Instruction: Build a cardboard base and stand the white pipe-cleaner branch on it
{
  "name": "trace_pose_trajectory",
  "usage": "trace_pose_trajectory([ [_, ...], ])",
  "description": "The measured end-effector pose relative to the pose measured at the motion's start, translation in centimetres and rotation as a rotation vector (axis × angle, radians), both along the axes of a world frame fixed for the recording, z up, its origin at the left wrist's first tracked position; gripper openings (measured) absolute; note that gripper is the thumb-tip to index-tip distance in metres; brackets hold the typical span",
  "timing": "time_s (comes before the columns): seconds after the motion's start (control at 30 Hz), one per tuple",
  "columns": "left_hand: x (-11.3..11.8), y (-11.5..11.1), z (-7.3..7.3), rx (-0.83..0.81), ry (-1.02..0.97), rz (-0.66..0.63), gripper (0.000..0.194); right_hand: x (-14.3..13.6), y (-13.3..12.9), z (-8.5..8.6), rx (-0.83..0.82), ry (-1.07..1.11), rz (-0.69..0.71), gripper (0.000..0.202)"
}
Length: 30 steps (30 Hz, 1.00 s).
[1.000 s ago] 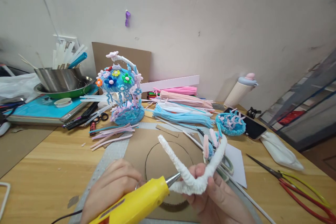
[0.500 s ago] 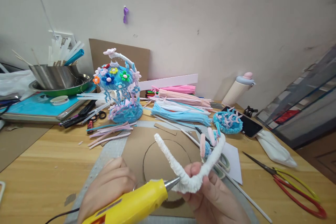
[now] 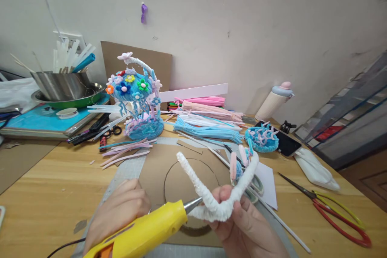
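My left hand is closed round a yellow hot glue gun, whose metal nozzle points up to the right. The nozzle tip touches, or nearly touches, the left arm of a bent white fuzzy pipe-cleaner piece. Fingers and thumb of my right hand pinch this piece near its bend. It forms a V, with another short white length pointing left. Pink and blue fuzzy bits show by its right arm. Beneath lies a cardboard sheet with a drawn circle, partly hidden by my hands.
Behind stand a decorated blue pipe-cleaner lamp shape with flowers and bundles of pipe cleaners. To the right are a small blue fuzzy base, a phone, red-and-yellow scissors and a bottle. A metal bowl is left.
The glue gun has shifted slightly left and up, its nozzle tip moving a little along the white piece's left arm. My right hand holds the piece almost unmoved.
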<state>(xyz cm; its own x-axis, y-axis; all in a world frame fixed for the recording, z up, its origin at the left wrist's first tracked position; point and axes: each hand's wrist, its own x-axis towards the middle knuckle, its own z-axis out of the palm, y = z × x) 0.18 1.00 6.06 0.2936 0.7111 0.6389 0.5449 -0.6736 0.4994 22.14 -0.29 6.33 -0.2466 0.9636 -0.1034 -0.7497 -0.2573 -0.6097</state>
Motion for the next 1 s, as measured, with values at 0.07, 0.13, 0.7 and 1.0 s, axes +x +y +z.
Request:
trace_pose_trajectory([
  [0.07, -0.3, 0.0, -0.3, -0.056, -0.061, -0.108, 0.055, 0.1, 0.0, -0.2, 0.009, -0.013, 0.001, 0.014],
  [0.13, -0.8, 0.3, -0.6, -0.066, -0.058, -0.163, 0.055, 0.2, 0.1, -0.4, 0.017, -0.026, 0.006, 0.015],
  [0.7, -0.8, 1.0, -0.9, -0.066, 0.003, -0.285, 0.043, 0.3, 0.2, -0.6, 0.012, -0.015, 0.000, 0.013],
  [1.0, 0.2, 0.4, 0.7, -0.083, -0.097, -0.263, 0.045, 0.2, 0.3, -0.6, 0.007, -0.022, -0.079, 0.014],
])
